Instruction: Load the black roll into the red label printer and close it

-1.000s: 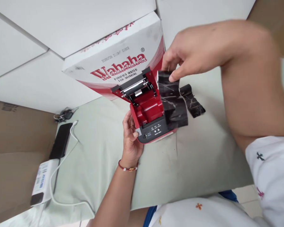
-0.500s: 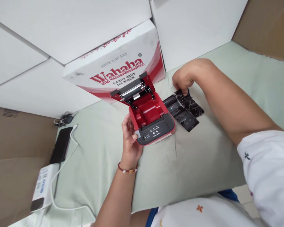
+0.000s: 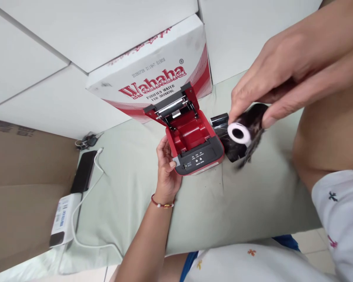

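Since half a second ago, has brought the right hand (image 3: 285,74) up from the dark film on the bench (image 3: 129,219); now holds a black roll (image 3: 252,117) in the air. Pinches that roll between thumb on the right and fingers on the left, with the white hollow core turned toward the camera. Just below the right hand, black film (image 3: 234,152), blurred at the lower end; cannot tell from which roll.

Keeps the left hand (image 3: 166,168) closed on the near left corner of the printer (image 3: 198,158), as half a second ago, with thumb on the upper face and fingers along the side. Between the two hands, printer with red bay (image 3: 192,135) exposed and lid (image 3: 175,105) raised at the far side. Just left of the right hand's fingertips, beside the printer, a second roll (image 3: 219,119).

Beyond both hands, a white-and-red carton (image 3: 151,74) upright before white panels (image 3: 32,98). Well to the left of the left hand, keys (image 3: 90,141), a dark slab (image 3: 84,171), a white block (image 3: 65,219) and a white cable (image 3: 91,246); farther left, brown cardboard (image 3: 26,156). On the left wrist, a red bracelet (image 3: 162,205).
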Available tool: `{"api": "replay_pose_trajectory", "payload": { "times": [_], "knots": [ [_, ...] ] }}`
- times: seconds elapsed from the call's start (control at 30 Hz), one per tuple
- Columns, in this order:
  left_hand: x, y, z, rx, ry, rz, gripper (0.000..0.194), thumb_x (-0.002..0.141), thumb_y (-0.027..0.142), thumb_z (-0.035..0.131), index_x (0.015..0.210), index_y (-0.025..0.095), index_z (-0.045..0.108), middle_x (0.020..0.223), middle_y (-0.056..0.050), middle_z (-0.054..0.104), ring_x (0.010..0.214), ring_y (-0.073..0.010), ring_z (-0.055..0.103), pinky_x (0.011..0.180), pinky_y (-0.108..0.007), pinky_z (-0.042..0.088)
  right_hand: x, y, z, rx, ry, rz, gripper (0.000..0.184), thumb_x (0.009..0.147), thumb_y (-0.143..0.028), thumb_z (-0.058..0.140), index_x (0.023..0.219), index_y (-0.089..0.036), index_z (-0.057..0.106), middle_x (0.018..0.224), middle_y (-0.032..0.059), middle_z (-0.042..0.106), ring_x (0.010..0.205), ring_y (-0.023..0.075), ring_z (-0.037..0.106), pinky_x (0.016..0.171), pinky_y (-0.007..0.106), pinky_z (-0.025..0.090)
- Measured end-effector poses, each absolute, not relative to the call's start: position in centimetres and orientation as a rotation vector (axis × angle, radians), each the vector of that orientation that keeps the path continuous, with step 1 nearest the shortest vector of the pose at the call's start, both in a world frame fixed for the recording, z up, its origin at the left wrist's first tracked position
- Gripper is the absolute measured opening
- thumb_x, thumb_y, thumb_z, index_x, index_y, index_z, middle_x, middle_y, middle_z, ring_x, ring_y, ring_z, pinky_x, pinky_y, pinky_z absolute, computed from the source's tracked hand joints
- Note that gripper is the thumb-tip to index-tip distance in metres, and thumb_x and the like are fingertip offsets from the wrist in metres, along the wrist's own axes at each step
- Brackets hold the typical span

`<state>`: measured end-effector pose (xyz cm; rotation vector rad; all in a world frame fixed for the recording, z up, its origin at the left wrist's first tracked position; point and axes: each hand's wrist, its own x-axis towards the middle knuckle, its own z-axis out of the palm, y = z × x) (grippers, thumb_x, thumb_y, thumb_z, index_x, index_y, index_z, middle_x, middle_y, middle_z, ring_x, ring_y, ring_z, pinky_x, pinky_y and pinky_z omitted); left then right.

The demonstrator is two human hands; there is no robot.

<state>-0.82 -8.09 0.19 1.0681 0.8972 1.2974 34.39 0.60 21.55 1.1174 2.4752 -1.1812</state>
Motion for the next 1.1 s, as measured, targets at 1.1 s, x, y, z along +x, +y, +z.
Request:
{"api": "replay_pose_trajectory", "payload": {
  "times": [1.1],
  "knots": [
    [-1.0, -7.9, -0.1, 1.093, 0.904, 1.309, 0.082, 0.070, 0.060, 0.102, 0.145, 0.041, 0.074, 0.165, -0.002, 0.065, 0.165, -0.0341, 0.051, 0.136, -0.047, 0.047, 22.6, -1.6, 19.3, 1.309, 3.156, -0.208, 0.049, 0.112, -0.019, 0.041, 0.144, -0.014, 0.077, 0.147, 0.0131, 0.078, 0.136, 0.0323, 0.068, 0.117, 0.044, 0.051]
  ]
}}
